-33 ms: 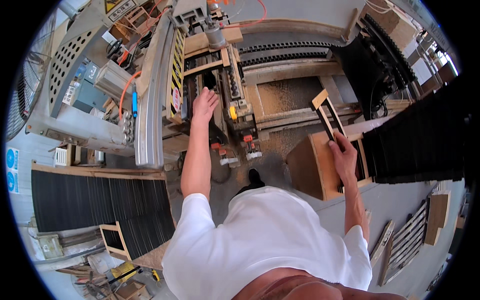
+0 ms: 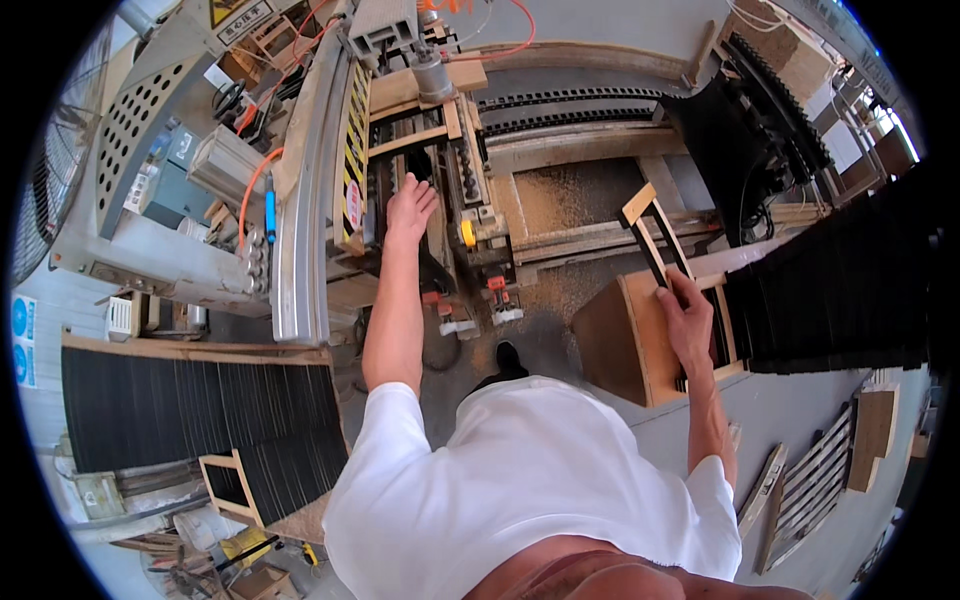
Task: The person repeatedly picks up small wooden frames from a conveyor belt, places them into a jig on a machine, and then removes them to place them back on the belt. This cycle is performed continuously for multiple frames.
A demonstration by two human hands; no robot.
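My right hand (image 2: pixel 688 320) is closed around a small wooden frame (image 2: pixel 655 232), a light rectangle of pale wood with dark inner edges. I grip it at its near end, and its long axis runs up and away from my fingers, leaning a little to my left, so the free end stands well beyond my knuckles. The frame's lower end rests at the top of a wooden box (image 2: pixel 625 340) that sits directly under my palm; whether more frames lie inside it I cannot tell, since my hand covers the opening.

My left hand (image 2: pixel 408 208) is stretched far forward, fingers spread flat and open, holding nothing. It rests on the machine (image 2: pixel 420 130), at the dark slot between the wooden clamp blocks, just beside the yellow-and-black striped rail (image 2: pixel 352 150) on my left.

So the frame lies off to the right of my left hand, with the sawdust-covered bed (image 2: pixel 570 200) between them. The right hand is the one that has it; the left is the nearer one to the slot. From the frame's free end the slot lies to the left and slightly farther from me, and the frame's length points roughly the same way as the machine's uprights.

Stacks of black slats (image 2: pixel 850 290) lie just right of my right hand, and another spread of them (image 2: pixel 190 410) sits behind my left elbow.
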